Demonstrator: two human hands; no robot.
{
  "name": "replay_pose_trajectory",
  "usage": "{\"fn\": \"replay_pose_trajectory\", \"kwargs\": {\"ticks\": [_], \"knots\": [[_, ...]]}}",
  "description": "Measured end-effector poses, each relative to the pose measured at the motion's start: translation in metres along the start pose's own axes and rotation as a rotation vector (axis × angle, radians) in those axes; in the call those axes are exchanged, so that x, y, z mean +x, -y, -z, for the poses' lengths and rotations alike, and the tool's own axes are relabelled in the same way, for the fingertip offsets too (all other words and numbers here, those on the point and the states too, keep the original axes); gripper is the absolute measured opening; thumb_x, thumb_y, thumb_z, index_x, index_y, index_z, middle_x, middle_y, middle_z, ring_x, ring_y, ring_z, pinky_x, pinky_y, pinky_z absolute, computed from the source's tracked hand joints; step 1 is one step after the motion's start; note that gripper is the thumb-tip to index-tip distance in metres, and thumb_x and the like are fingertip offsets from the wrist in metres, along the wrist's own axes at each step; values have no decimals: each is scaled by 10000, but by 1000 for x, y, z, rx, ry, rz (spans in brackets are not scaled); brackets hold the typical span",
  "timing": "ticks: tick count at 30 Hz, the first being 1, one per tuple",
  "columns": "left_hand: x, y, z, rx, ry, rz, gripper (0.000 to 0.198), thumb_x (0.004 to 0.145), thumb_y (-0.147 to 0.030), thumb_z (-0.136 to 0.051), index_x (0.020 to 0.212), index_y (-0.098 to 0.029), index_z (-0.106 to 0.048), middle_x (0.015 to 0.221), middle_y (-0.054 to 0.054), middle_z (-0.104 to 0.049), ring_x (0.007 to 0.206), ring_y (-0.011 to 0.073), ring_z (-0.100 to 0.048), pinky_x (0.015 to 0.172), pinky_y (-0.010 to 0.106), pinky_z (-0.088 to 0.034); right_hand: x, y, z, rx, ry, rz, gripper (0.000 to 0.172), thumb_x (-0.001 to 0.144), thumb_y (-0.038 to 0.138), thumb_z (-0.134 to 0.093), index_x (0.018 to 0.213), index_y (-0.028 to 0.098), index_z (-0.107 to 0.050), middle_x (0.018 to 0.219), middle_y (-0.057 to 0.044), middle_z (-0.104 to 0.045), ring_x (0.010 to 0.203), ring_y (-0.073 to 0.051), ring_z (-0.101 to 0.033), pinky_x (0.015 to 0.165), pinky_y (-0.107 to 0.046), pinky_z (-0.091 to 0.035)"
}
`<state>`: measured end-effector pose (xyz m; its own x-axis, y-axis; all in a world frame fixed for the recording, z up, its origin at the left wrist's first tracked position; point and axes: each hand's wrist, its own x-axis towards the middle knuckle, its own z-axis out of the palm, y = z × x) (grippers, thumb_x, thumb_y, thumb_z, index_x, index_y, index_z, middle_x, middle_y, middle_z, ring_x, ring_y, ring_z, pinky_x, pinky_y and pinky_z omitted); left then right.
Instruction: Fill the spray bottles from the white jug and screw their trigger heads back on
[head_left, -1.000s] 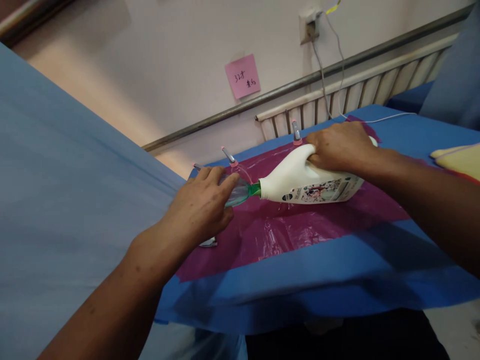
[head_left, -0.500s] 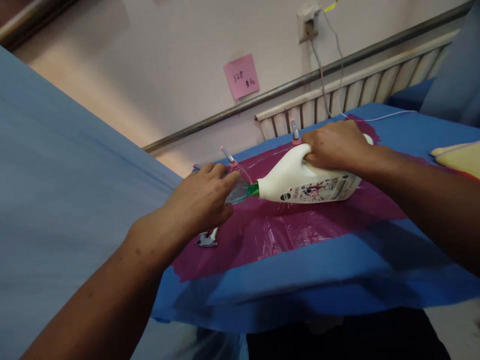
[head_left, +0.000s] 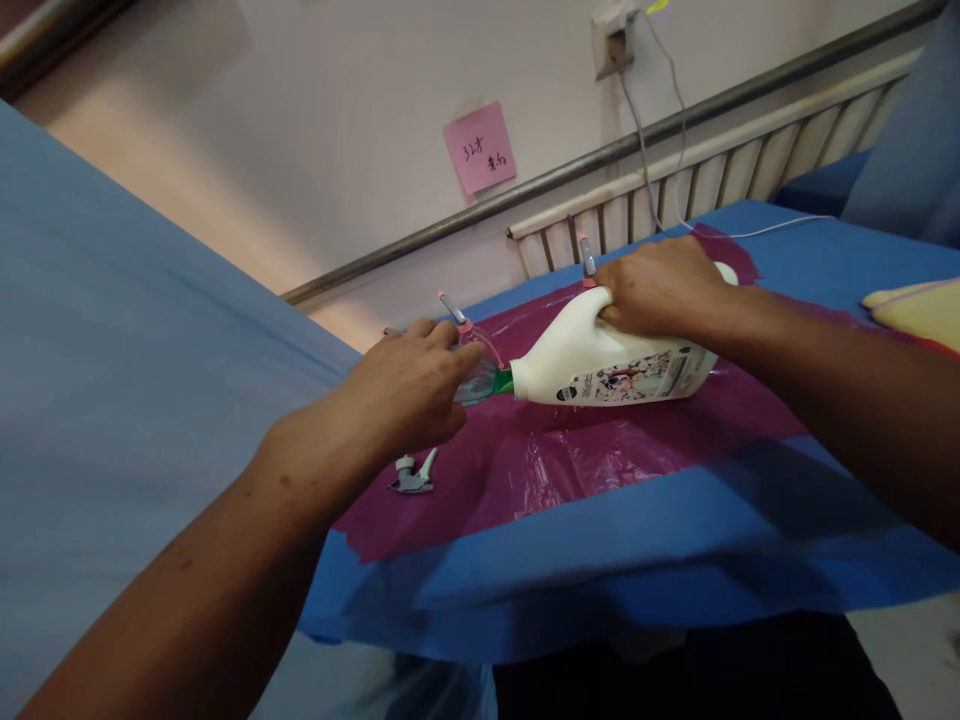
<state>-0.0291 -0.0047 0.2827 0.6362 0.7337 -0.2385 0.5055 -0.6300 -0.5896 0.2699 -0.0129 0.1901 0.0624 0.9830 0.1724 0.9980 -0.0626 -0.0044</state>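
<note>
Clock bearings are being taken from the white detergent-style jug [head_left: 559, 350], with 12 pointing up the view. The jug is lying nearly level above or on the maroon plastic sheet [head_left: 487, 485], its open neck pointing to 9 o'clock and its printed label [head_left: 634, 380] facing 6; base contact is not showing clearly.

The right hand [head_left: 660, 285] is clamping the moulded handle from 1 o'clock, fingers hooking through the opening. The left hand [head_left: 412, 385], at 9 o'clock, is closing around the clear bottle [head_left: 472, 388]; the underside of that grip is hiding from view. A green neck piece [head_left: 505, 381] is sitting in the jug's mouth, joining the 2 vessels; whether it is forming part of the bottle is not showing.

Handling assessment: the jug is appearing stiff-walled and robust, but its opaque wall is concealing the fill, so weight is going unverified. The handle is offering the soundest hold; the smooth flanks are likely being slippery if wet. The bottle is looking light, thin-walled and squeezable, and is calling for a gentle hold around its body near the shoulder.

A trigger spray head [head_left: 414, 477] is lying detached at 8 o'clock. A grey dispenser top [head_left: 587, 257] is standing at 12.
</note>
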Motion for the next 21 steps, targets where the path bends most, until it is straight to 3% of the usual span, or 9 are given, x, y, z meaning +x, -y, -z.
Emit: {"fn": "replay_pose_trajectory", "kwargs": {"ticks": [11, 21], "knots": [[5, -6, 7, 54, -14, -33, 623, 939, -152, -712, 1550, -270, -732, 1433, 169, -731, 1352, 432, -670, 1025, 523, -561, 2, 1, 0, 34, -12, -7, 474, 1023, 556, -636, 1287, 250, -883, 1165, -191, -869, 1056, -393, -779, 883, -466, -494], [8, -11, 11, 99, -97, -54, 598, 938, -121, -667, 1507, -281, -756, 1413, 165, -719, 1377, 418, -632, 1048, 509, -505, 1, -2, -1, 40, -27, -27, 456, 1030, 558, -647, 1306, 280, -879, 1152, -174, -869, 1072, -388, -770, 881, -465, -494]]}}
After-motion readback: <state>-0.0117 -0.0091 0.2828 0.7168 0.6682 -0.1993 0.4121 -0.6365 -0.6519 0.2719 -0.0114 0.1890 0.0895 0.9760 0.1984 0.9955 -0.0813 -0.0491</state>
